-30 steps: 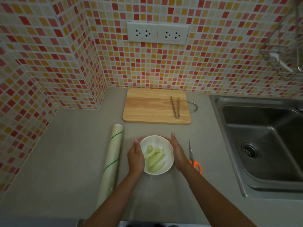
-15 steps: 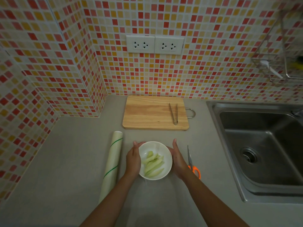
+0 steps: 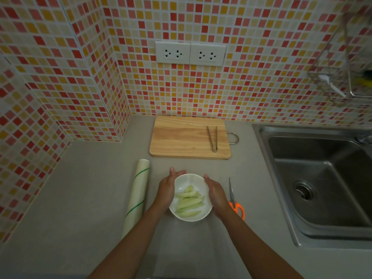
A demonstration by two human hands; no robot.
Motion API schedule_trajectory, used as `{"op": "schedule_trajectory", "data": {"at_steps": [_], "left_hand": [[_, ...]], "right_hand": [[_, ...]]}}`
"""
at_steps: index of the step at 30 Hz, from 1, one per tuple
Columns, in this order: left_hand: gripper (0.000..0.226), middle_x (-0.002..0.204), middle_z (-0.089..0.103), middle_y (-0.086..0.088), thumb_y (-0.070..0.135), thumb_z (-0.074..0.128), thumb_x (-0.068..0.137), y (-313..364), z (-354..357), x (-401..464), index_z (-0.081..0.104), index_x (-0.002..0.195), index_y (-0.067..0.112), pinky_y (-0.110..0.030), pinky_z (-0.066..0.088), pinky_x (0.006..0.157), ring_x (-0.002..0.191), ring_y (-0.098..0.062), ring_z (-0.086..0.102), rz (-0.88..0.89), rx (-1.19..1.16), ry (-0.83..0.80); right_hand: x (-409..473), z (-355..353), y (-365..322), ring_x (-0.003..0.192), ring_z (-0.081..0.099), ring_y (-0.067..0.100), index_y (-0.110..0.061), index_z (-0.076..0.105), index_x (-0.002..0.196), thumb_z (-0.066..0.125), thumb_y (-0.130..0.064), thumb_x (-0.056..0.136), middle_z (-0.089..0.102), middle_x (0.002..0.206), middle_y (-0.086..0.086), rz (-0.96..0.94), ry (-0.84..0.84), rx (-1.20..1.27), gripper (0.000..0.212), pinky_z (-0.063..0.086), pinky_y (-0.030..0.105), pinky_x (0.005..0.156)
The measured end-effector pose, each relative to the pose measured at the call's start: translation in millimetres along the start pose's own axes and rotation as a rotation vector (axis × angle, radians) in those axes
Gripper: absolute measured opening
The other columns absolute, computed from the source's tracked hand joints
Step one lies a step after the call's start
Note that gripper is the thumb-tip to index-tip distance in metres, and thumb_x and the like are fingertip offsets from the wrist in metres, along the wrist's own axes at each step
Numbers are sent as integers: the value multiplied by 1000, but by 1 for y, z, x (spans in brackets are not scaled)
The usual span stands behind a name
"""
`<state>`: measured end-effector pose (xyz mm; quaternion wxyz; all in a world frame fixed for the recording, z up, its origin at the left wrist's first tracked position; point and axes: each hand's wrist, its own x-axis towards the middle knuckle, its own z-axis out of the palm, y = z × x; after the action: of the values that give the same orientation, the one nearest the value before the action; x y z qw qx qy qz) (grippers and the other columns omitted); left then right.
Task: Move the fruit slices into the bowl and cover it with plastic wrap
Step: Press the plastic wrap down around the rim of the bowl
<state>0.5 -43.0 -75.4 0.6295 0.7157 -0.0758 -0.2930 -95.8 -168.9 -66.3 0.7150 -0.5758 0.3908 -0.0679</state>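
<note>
A white bowl [image 3: 182,180] stands on the grey counter and holds several pale green fruit slices [image 3: 189,202]. My left hand [image 3: 168,190] lies flat against the bowl's left side, with its fingers reaching past the far rim. My right hand [image 3: 216,193] cups the right side. A faint clear film [image 3: 193,244] seems to trail from the bowl toward me; I cannot tell whether it covers the top. The plastic wrap roll [image 3: 137,196], with green stripes, lies lengthwise left of my left hand.
A wooden cutting board [image 3: 181,137] with metal tongs [image 3: 213,138] on it sits by the back wall. Orange-handled scissors [image 3: 234,200] lie right of my right hand. A steel sink [image 3: 322,184] fills the right side. Tiled walls close the left and back.
Both hands stay on the bowl and have slid a little toward its far rim. The bowl stays in place; the camera view has shifted.
</note>
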Motion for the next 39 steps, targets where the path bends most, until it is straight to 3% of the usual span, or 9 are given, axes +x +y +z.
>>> {"op": "schedule_trajectory", "data": {"at_steps": [4,7,13,17,19,22,27,35,39], "left_hand": [[66,131,60,-9,48,17,101,4,-7,1,58,129,3,-29,33,111,126,-18,52,-34,-252,213],[64,139,53,-14,45,17,102,-7,0,-19,52,133,1,-28,29,113,133,-21,47,-29,-479,378],[52,117,67,5,52,23,99,-11,42,-41,66,115,28,-26,48,91,110,-12,60,-126,-670,396],[66,109,71,-3,57,17,98,-6,41,-33,62,121,16,-28,55,81,99,-16,68,-115,-762,287],[66,108,72,-3,57,16,97,-9,38,-30,63,120,17,-24,56,72,94,-12,70,-118,-750,292],[63,117,70,-2,57,17,98,-7,44,-28,69,114,25,-33,51,95,108,-17,64,-142,-571,412],[63,118,68,-2,56,17,99,-6,51,-24,66,120,23,-35,47,100,109,-19,62,-147,-486,413],[41,122,64,-19,26,33,102,-12,40,-25,63,118,3,-46,45,104,114,-32,59,-148,-358,430],[33,129,62,-6,18,43,99,-13,23,-22,62,125,9,-33,43,103,121,-21,56,-63,-306,401]], "right_hand": [[2,2,7,71,63,22,-5,67,82,41,-32,101,67,76,10,12,163,99,42,50,29,64],[5,2,10,75,63,23,-4,68,93,41,-33,101,68,80,9,6,261,194,40,50,30,68],[3,12,17,89,64,27,-10,68,90,40,-37,100,69,94,13,15,339,208,40,51,39,86],[0,13,22,87,64,23,-16,65,86,38,-39,100,68,92,8,-14,381,205,37,50,33,81],[0,12,23,85,63,20,-14,64,91,38,-39,101,67,90,5,-33,380,210,37,49,30,78],[1,11,26,79,63,12,-17,64,88,37,-39,101,67,86,-1,-18,381,244,38,48,24,65],[5,3,26,92,63,23,-14,63,100,37,-41,101,67,98,6,44,355,298,37,48,32,84],[12,-1,27,85,66,19,-18,67,93,38,-42,100,70,94,6,24,300,277,39,51,30,73],[16,-4,18,75,66,13,-17,69,91,37,-38,101,71,83,1,16,210,180,40,51,24,61]]}}
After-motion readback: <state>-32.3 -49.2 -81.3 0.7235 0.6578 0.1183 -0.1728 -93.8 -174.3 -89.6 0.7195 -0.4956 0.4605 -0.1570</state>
